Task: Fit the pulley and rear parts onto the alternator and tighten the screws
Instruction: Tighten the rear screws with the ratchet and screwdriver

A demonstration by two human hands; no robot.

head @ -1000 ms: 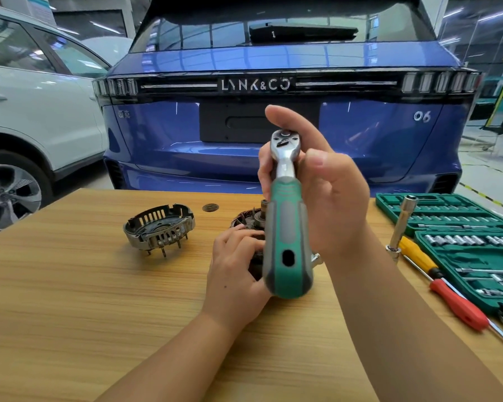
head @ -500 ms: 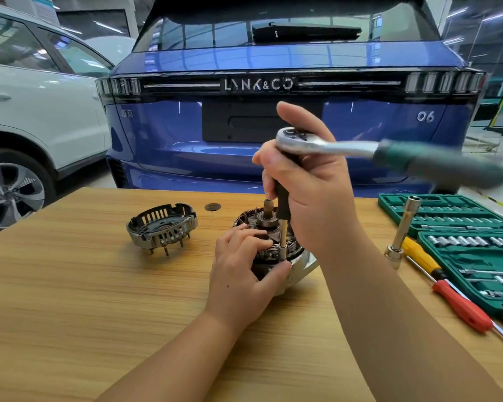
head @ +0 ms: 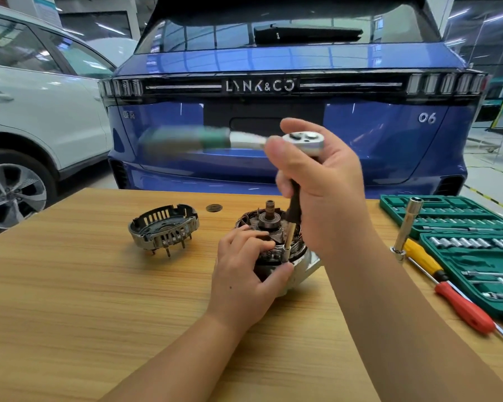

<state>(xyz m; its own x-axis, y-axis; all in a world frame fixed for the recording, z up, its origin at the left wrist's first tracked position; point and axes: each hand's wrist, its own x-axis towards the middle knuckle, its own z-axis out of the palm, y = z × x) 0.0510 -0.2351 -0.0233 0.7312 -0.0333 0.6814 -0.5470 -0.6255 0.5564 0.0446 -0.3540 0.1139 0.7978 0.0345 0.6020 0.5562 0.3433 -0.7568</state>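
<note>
The alternator (head: pixel 276 250) sat mid-surface (head: pixel 70 300), the left hand (head: pixel 244 274) gripping its side. The right hand's (head: pixel 323 184) fingers curled round the ratchet (head: pixel 302 140), its socket seemingly on a screw. The rear cover (head: pixel 163 227) lay well left.

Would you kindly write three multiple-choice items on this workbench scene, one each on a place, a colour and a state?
1. Where does the loose slotted metal rear cover lie?
A. left of the alternator
B. inside the socket case
C. on top of the alternator

2. What colour is the ratchet wrench grip?
A. red
B. green
C. yellow

3. What is the left hand doing?
A. resting flat on the wooden table
B. lifting the screwdriver
C. gripping the alternator

Answers: 1 A, the cover sits apart on the wooden table, left of the copper-wound alternator. 2 B, the blurred grip shows green. 3 C, its fingers curl round the alternator body while the right hand holds the ratchet.
</note>
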